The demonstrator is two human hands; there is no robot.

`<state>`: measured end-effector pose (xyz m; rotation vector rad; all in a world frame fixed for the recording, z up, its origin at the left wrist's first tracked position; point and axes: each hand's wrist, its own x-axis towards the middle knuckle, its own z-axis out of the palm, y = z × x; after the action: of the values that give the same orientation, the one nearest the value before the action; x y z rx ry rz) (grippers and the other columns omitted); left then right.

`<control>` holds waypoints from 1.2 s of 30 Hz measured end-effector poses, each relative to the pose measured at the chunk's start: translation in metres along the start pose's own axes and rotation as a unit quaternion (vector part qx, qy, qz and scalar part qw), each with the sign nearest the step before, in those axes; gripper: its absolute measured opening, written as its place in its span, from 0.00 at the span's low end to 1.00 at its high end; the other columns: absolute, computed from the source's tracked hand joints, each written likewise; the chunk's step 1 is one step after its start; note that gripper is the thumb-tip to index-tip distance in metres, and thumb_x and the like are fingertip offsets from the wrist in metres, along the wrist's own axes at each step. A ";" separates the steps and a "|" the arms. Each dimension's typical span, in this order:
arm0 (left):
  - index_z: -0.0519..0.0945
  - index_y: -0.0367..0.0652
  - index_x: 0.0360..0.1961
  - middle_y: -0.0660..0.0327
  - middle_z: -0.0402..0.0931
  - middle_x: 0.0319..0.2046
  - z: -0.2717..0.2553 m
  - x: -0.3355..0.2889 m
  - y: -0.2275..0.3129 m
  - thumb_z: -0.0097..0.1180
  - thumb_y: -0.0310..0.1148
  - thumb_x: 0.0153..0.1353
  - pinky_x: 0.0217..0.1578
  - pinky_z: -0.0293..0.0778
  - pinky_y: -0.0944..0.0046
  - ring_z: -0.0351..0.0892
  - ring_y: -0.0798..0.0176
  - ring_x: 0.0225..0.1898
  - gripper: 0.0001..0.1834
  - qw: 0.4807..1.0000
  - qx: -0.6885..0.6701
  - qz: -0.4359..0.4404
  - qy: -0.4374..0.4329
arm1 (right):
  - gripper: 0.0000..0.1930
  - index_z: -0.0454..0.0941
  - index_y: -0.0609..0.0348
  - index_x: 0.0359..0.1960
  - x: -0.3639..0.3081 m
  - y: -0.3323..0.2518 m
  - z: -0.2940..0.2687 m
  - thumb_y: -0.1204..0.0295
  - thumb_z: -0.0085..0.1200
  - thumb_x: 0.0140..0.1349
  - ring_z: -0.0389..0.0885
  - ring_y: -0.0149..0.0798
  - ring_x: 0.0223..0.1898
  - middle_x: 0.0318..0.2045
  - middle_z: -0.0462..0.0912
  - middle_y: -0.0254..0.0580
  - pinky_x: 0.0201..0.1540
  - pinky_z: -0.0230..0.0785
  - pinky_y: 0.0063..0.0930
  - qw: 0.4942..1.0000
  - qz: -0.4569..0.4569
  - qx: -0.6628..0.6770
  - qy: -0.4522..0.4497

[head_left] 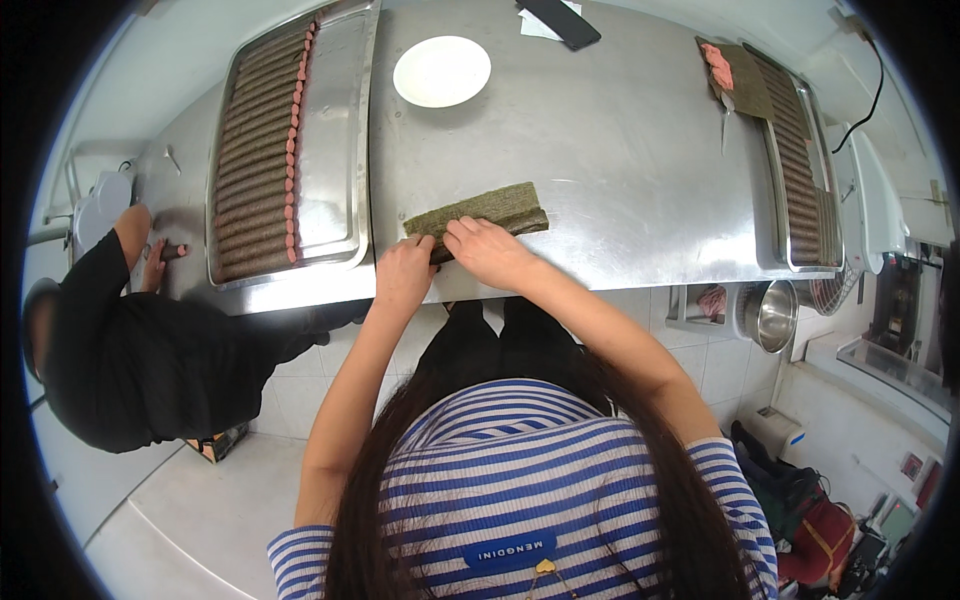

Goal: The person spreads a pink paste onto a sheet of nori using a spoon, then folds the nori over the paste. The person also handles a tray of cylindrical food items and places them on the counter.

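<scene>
A dark green seaweed sheet (480, 207) lies near the table's front edge, with its near side curled over into a partial roll. Its filling, if any, is hidden. My left hand (404, 268) is closed on the near left end of the sheet, fingertips pinching the curled edge. Just beside it, my right hand (487, 252) has its fingers bent over the near middle of the same sheet, gripping the rolled edge. The sheet's right end sticks out past my right fingers.
A metal tray (340, 160) with seaweed rolls showing pink ends stands left. Beyond my hands are a white bowl (441, 72) and a black phone (560, 20). At right, another tray (812, 255) holds rolls beside a spoon (727, 105). A co-worker (150, 350) handles a roll at far left.
</scene>
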<state>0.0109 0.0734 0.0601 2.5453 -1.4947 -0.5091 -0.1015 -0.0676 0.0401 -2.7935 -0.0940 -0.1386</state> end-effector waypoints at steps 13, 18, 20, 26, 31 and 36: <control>0.78 0.46 0.40 0.56 0.80 0.36 -0.007 0.003 0.003 0.66 0.31 0.49 0.39 0.77 0.52 0.80 0.48 0.40 0.16 0.999 0.004 -0.018 -0.026 | 0.07 0.77 0.66 0.32 -0.049 0.053 -0.028 0.78 0.50 0.53 0.77 0.46 0.45 0.38 0.77 0.47 0.48 0.74 0.37 0.990 0.135 -0.009 -0.038; 0.76 0.44 0.38 0.54 0.80 0.31 -0.010 0.014 -0.003 0.68 0.30 0.46 0.36 0.77 0.52 0.82 0.48 0.37 0.17 0.999 -0.009 -0.011 -0.043 | 0.10 0.76 0.65 0.37 -0.048 0.053 -0.044 0.80 0.50 0.52 0.76 0.45 0.47 0.41 0.76 0.46 0.49 0.72 0.34 0.990 0.124 -0.056 -0.041; 0.75 0.44 0.39 0.53 0.80 0.30 -0.015 0.023 -0.005 0.69 0.30 0.45 0.36 0.77 0.52 0.82 0.47 0.37 0.19 0.998 -0.011 -0.001 -0.061 | 0.12 0.75 0.64 0.39 -0.042 0.046 -0.033 0.79 0.50 0.51 0.75 0.44 0.47 0.41 0.76 0.44 0.50 0.71 0.32 0.996 0.050 -0.053 0.046; 0.75 0.44 0.41 0.57 0.79 0.36 -0.024 0.033 -0.001 0.71 0.30 0.42 0.41 0.74 0.52 0.79 0.50 0.41 0.24 0.996 0.027 0.034 -0.082 | 0.12 0.76 0.64 0.39 -0.021 0.022 -0.006 0.74 0.49 0.52 0.74 0.40 0.44 0.39 0.74 0.40 0.50 0.70 0.30 0.994 -0.039 -0.039 0.099; 0.75 0.45 0.41 0.57 0.76 0.38 -0.012 0.021 0.015 0.70 0.32 0.43 0.42 0.73 0.54 0.78 0.52 0.42 0.23 0.994 0.045 0.092 0.044 | 0.11 0.77 0.65 0.36 -0.016 0.023 0.001 0.73 0.50 0.52 0.74 0.39 0.43 0.36 0.74 0.40 0.49 0.70 0.29 0.993 -0.026 -0.068 0.096; 0.76 0.46 0.41 0.59 0.77 0.37 0.004 0.018 0.013 0.67 0.32 0.47 0.41 0.74 0.55 0.79 0.55 0.41 0.19 0.993 0.061 0.080 0.060 | 0.10 0.78 0.66 0.34 -0.014 0.022 0.000 0.74 0.50 0.52 0.74 0.40 0.42 0.35 0.75 0.41 0.48 0.70 0.28 0.993 -0.012 -0.104 0.056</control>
<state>0.0069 0.0519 0.0561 2.4657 -1.7143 -0.2446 -0.1139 -0.0892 0.0307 -2.9854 -0.0913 -0.3298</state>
